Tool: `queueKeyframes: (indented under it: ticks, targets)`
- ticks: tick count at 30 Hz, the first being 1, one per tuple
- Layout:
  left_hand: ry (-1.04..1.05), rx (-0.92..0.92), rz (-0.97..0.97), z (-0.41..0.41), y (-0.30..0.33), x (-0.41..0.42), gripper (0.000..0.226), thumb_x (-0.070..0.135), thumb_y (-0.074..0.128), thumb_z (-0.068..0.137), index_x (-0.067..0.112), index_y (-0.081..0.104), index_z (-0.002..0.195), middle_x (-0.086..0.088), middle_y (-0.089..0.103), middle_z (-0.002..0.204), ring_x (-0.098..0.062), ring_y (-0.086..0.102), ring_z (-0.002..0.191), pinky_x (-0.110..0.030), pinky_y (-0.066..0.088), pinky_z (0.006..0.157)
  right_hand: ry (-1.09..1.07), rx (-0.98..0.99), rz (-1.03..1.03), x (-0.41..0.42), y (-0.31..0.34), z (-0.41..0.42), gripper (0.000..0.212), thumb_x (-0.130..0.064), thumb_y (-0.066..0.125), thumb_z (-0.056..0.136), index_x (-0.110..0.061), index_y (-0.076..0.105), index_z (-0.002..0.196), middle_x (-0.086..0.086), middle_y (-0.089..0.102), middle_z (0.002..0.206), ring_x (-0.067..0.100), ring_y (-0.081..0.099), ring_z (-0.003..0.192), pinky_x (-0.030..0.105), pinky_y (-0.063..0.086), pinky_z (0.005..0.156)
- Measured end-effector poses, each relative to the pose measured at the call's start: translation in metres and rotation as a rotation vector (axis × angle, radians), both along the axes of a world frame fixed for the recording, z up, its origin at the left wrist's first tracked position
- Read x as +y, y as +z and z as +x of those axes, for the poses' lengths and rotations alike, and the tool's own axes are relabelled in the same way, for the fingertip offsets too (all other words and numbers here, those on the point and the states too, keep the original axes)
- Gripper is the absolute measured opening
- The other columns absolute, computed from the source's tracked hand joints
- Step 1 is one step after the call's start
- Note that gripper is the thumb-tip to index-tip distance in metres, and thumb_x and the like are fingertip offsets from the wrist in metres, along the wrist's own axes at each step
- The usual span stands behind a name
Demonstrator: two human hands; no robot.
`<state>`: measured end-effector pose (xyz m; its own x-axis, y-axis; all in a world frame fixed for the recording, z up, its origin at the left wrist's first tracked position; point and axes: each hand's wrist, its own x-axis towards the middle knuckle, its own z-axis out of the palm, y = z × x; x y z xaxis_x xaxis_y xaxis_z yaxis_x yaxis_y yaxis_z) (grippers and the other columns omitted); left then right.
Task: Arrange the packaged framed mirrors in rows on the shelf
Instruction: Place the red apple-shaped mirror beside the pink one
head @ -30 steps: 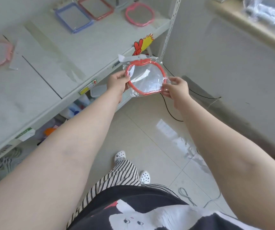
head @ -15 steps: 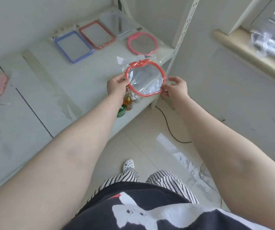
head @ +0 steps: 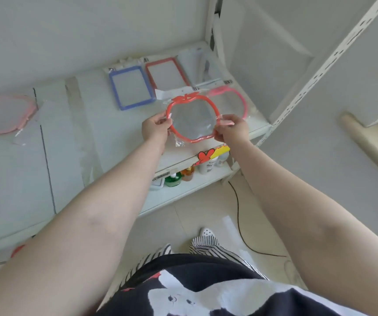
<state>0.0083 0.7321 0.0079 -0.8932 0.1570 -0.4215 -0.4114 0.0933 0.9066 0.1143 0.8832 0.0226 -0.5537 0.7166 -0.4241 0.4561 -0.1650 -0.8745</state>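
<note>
Black cloth with a white cartoon print, the person's shirt (head: 206,293), fills the nearest part of the view, with striped trousers (head: 206,246) and a white shoe (head: 207,231) just beyond it on the tiled floor (head: 206,208), where a thin black cable (head: 238,215) trails. Both bare forearms reach forward from there to the red apple-shaped mirror (head: 192,118), which is sealed in a clear plastic bag and held over the front part of the white shelf (head: 73,142), apart from its surface as far as can be told. The left hand (head: 155,127) pinches the mirror's left rim, fingers curled onto the frame; the right hand (head: 231,131) pinches the right rim in the same way. Below the mirror, on the shelf's front edge, sits a red and yellow cartoon sticker (head: 213,152), and under that a lower shelf (head: 183,190) carries a green bottle (head: 173,180), an orange bottle (head: 188,173) and white bottles (head: 207,164). Just beyond the mirror and to its right lies a pink apple-shaped mirror (head: 231,101) in its bag. Farther back from the red mirror, a blue rectangular mirror (head: 132,87) and a red rectangular mirror (head: 167,74) lie side by side, with a clear packaged piece (head: 192,63) to their right by the rear post. Far to the left of the red mirror, a pale pink mirror (head: 5,114) lies on the shelf.
</note>
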Motion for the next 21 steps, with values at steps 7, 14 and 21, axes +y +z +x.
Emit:
queueKeyframes:
  ticks: [7,14,21]
  targets:
    - [0.173,-0.019,-0.087,-0.03,-0.028,0.017,0.036,0.0,0.065,0.084,0.013,0.068,0.117,-0.002,0.068,0.093,-0.018,0.063,0.082,-0.032,0.055,0.089,0.192,-0.09,0.047,0.025,-0.02,-0.044,0.034,0.006,0.059,0.081,-0.008,0.06,0.112,0.012,0.065,0.073,0.025,0.063,0.058,0.043,0.061,0.078]
    - [0.205,-0.085,-0.142,-0.042,-0.057,0.02,0.034,0.0,0.065,0.084,0.009,0.068,0.116,-0.008,0.07,0.101,-0.018,0.062,0.082,-0.03,0.054,0.087,0.289,-0.174,0.085,0.034,-0.048,-0.061,0.036,0.005,0.06,0.082,-0.006,0.057,0.116,0.002,0.06,0.067,0.028,0.065,0.064,0.042,0.06,0.076]
    - [0.057,0.177,-0.679,-0.041,-0.052,0.019,0.047,0.021,0.07,0.08,0.016,0.057,0.125,-0.01,0.057,0.124,-0.026,0.061,0.109,-0.032,0.048,0.097,0.316,-0.212,0.183,0.028,-0.052,-0.062,0.028,-0.004,0.068,0.076,-0.008,0.061,0.103,0.01,0.066,0.089,0.035,0.07,0.083,0.045,0.059,0.077]
